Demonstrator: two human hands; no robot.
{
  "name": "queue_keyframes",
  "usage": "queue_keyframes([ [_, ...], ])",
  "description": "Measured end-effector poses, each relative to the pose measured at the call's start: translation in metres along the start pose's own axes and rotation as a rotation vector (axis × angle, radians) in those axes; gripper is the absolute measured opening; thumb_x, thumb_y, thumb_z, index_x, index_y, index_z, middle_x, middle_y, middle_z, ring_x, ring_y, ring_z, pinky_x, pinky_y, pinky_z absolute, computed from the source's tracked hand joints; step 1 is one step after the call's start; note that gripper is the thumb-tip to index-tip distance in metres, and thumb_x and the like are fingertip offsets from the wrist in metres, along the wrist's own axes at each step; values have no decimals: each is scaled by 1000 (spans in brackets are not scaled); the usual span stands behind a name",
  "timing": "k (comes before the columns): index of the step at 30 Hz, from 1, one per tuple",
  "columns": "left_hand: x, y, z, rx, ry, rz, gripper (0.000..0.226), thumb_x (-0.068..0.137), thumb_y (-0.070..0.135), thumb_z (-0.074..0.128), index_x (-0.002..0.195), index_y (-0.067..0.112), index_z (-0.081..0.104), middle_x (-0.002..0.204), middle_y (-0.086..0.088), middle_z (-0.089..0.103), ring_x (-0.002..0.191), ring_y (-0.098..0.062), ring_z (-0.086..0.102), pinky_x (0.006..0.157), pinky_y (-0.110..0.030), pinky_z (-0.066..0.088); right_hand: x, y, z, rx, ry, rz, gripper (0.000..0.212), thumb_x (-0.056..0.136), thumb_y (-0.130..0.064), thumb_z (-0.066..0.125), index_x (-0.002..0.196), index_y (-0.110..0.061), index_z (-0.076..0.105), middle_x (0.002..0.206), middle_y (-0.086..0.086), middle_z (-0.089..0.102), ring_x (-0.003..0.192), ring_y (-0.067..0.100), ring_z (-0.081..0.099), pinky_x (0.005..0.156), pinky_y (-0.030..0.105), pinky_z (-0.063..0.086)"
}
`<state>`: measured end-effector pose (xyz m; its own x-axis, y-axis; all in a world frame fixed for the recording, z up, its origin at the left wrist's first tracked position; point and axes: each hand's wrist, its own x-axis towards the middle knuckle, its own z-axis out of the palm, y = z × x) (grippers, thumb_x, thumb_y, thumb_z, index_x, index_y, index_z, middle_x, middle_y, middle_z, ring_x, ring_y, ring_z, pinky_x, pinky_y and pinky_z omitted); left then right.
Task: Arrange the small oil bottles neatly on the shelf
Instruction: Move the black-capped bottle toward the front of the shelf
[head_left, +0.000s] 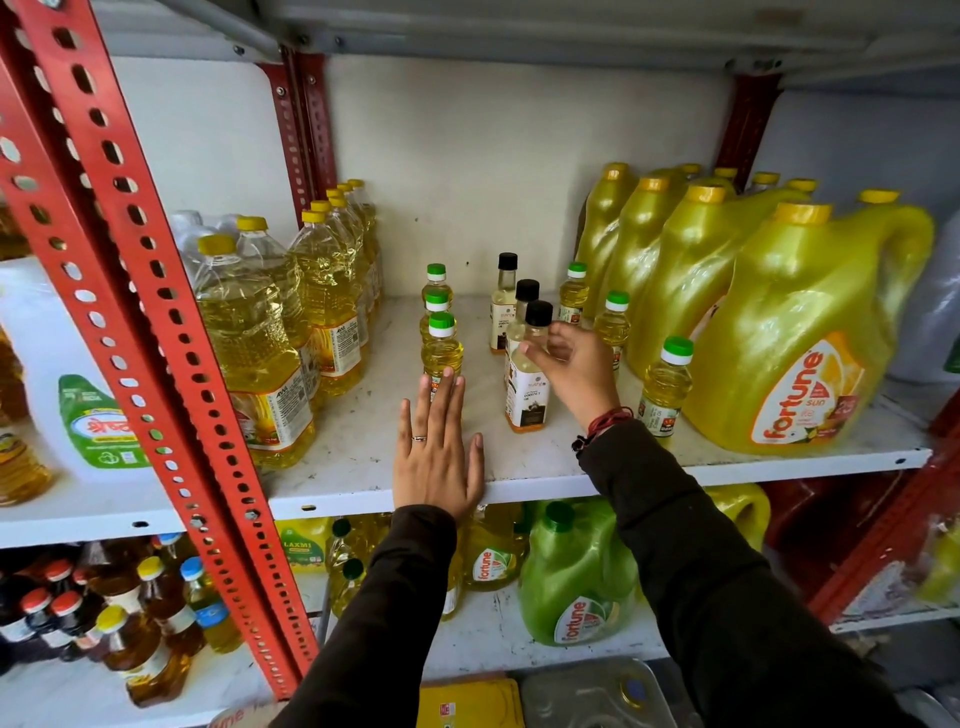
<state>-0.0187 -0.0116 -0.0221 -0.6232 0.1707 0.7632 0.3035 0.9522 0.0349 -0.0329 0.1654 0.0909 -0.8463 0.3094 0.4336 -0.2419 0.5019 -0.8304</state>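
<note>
On the white shelf (363, 467) three small green-capped oil bottles stand in a line, the front one (442, 345) touched low down by the fingertips of my left hand (437, 452), which lies flat and open. Three black-capped bottles form a second line; my right hand (576, 369) curls around the shoulder of the front one (527, 387), fingers loosely bent against it. Three more green-capped small bottles stand in a looser diagonal on the right, the nearest (666, 384) by my right wrist.
Tall clear oil bottles (254, 332) crowd the shelf's left side. Big yellow Fortune jugs (795, 332) fill the right. A red slotted upright (140, 291) crosses in front on the left. More bottles and a green jug (574, 577) sit on the shelf below.
</note>
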Motion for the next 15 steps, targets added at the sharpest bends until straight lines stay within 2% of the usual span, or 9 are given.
queue_keyframes([
  [5,1,-1,1,2,-9,-3,72,100,42,30,163,9,17,171,-10,10,159,-23,-5,128,-42,-8,-1,-1,-1,-24,15,-34,33,81,-25,78,109,-9,72,104,10,76,95,21,71,92,42,57],
  [11,2,-2,-1,12,-8,-8,72,100,42,30,163,8,19,171,-11,11,158,-22,-6,128,-41,-10,-2,-2,-6,1,8,-16,36,79,-22,80,111,-7,71,109,12,74,93,16,66,91,33,54],
  [15,3,-2,-1,3,-8,-12,72,100,41,31,163,8,18,171,-11,11,158,-22,-5,128,-42,-9,-10,-3,-14,-4,2,-20,37,78,-23,81,111,-8,71,110,9,74,99,19,69,93,33,54],
])
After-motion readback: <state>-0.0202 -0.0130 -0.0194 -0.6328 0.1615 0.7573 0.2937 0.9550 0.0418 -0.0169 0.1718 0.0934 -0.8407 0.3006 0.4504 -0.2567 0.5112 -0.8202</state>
